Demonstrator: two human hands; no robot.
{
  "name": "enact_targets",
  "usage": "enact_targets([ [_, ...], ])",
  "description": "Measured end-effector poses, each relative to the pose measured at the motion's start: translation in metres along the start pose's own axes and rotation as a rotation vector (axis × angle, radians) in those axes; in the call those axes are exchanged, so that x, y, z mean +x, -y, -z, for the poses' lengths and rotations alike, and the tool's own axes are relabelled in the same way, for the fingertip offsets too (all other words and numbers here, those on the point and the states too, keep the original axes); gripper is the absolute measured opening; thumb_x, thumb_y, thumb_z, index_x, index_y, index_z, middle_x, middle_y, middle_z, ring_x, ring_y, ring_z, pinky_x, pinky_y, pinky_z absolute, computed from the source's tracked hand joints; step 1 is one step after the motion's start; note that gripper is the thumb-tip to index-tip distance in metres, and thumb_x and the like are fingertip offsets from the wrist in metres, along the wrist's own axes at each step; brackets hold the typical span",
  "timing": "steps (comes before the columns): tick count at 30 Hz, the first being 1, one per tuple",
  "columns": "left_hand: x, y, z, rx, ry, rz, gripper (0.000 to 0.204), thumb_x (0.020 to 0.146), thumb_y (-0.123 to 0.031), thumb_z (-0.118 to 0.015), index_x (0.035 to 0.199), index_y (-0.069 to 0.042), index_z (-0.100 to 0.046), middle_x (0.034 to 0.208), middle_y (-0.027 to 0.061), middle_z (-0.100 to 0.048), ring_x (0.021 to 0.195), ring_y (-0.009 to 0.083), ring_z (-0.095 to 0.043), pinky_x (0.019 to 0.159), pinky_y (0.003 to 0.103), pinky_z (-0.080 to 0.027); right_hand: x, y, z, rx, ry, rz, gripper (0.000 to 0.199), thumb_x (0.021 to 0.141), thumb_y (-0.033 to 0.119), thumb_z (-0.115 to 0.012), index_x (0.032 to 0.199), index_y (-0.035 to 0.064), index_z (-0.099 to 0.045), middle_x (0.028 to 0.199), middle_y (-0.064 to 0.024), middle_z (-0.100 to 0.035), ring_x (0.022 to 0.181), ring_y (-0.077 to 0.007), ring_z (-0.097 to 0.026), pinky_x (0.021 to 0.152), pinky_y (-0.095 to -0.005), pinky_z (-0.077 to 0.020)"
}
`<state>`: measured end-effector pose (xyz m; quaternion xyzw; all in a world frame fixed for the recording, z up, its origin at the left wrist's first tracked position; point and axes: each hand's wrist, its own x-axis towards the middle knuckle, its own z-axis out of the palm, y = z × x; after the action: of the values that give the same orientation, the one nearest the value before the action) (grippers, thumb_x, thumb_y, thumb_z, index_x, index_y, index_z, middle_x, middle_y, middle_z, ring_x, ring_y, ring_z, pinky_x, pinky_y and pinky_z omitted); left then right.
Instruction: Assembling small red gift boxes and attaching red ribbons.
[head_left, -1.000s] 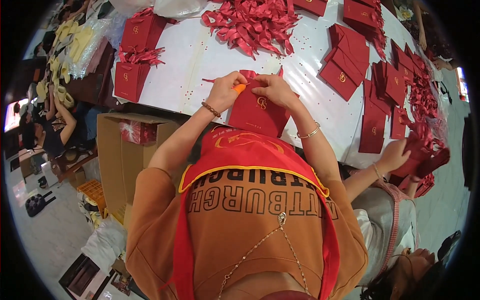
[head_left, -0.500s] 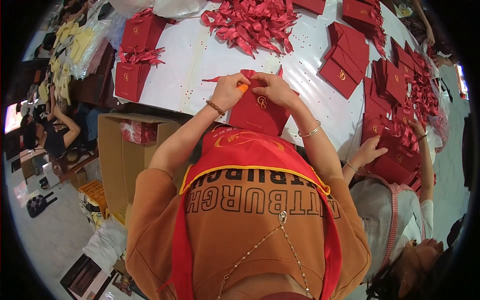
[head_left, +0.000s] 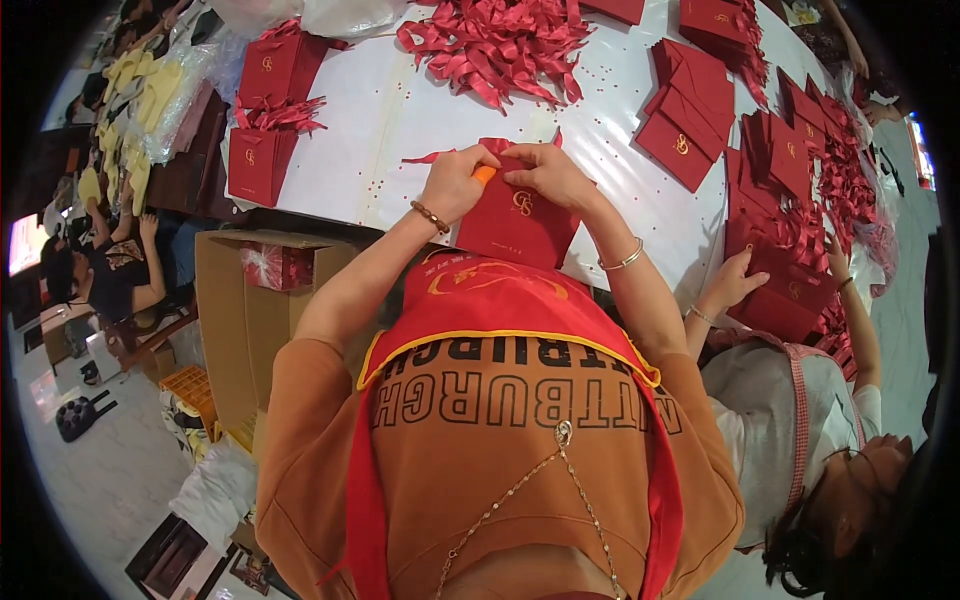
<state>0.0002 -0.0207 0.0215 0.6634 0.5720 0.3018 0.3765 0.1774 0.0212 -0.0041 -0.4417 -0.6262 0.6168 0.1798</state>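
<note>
- An open cardboard box (head_left: 262, 310) is standing below the table edge, at the person's left.
- A red gift bag (head_left: 518, 220) is lying on the white table (head_left: 370, 140), just in front of the person's chest.
- The left hand (head_left: 455, 185) is curling its fingers around an orange tool (head_left: 483, 174) at the bag's top edge.
- The right hand (head_left: 552, 175) is pinching the bag's top beside it, fingers closed on the rim.
- A neighbour's hand (head_left: 733, 283) is resting on a stack of red bags (head_left: 785, 300) to the right.
- A heap of red ribbons (head_left: 495, 45) is lying farther back.
</note>
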Motion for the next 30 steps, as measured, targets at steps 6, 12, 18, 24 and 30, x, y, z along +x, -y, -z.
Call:
enact_targets([
  [6, -0.001, -0.004, 0.002, -0.017, -0.03, 0.009, 0.011, 0.076, -0.006, -0.055, 0.084, -0.003, -0.062, 0.074, 0.0156, -0.063, 0.065, 0.027, -0.061, 0.059, 0.033, -0.046, -0.001, 0.002, -0.002, -0.077, -0.032, 0.037, 0.038, 0.074, 0.016, -0.065, 0.109, 0.0028, -0.058, 0.082, -0.0091, -0.061, 0.075, -0.0176, -0.056, 0.071, -0.0293, -0.0437],
  [12, -0.001, -0.001, 0.005, -0.066, -0.023, 0.047, 0.012, 0.077, -0.005, -0.056, 0.085, -0.002, -0.062, 0.071, 0.0117, -0.062, 0.06, 0.0187, -0.057, 0.054, 0.028, -0.043, 0.001, 0.001, -0.001, -0.015, 0.011, 0.006, 0.038, 0.074, 0.016, -0.066, 0.108, 0.0032, -0.058, 0.078, -0.0063, -0.058, 0.072, -0.0158, -0.053, 0.068, -0.0291, -0.0425],
  [18, -0.001, 0.0, 0.009, 0.054, 0.006, -0.024, 0.012, 0.077, -0.004, -0.056, 0.086, -0.001, -0.062, 0.065, 0.0088, -0.06, 0.053, 0.0117, -0.054, 0.049, 0.026, -0.041, -0.001, 0.003, -0.006, -0.091, 0.017, -0.034, 0.038, 0.075, 0.017, -0.065, 0.11, 0.0061, -0.058, 0.088, -0.0084, -0.062, 0.082, -0.0174, -0.058, 0.074, -0.0289, -0.0434],
  [24, 0.008, -0.006, 0.013, -0.013, 0.135, 0.07, 0.01, 0.077, -0.003, -0.056, 0.085, -0.001, -0.062, 0.063, 0.0067, -0.059, 0.051, 0.0102, -0.053, 0.047, 0.024, -0.041, 0.0, -0.003, -0.007, -0.111, -0.012, 0.004, 0.038, 0.075, 0.02, -0.065, 0.111, 0.0093, -0.058, 0.099, -0.0119, -0.062, 0.092, -0.023, -0.058, 0.08, -0.0318, -0.0434],
  [30, 0.004, 0.003, 0.009, -0.139, 0.073, 0.177, 0.012, 0.075, -0.004, -0.056, 0.085, 0.0, -0.061, 0.067, 0.0102, -0.062, 0.053, 0.0141, -0.057, 0.049, 0.027, -0.044, -0.001, 0.008, -0.005, -0.116, -0.01, -0.013, 0.03, 0.078, 0.005, -0.061, 0.107, -0.0011, -0.056, 0.093, -0.006, -0.061, 0.083, -0.0109, -0.055, 0.076, -0.024, -0.0433],
])
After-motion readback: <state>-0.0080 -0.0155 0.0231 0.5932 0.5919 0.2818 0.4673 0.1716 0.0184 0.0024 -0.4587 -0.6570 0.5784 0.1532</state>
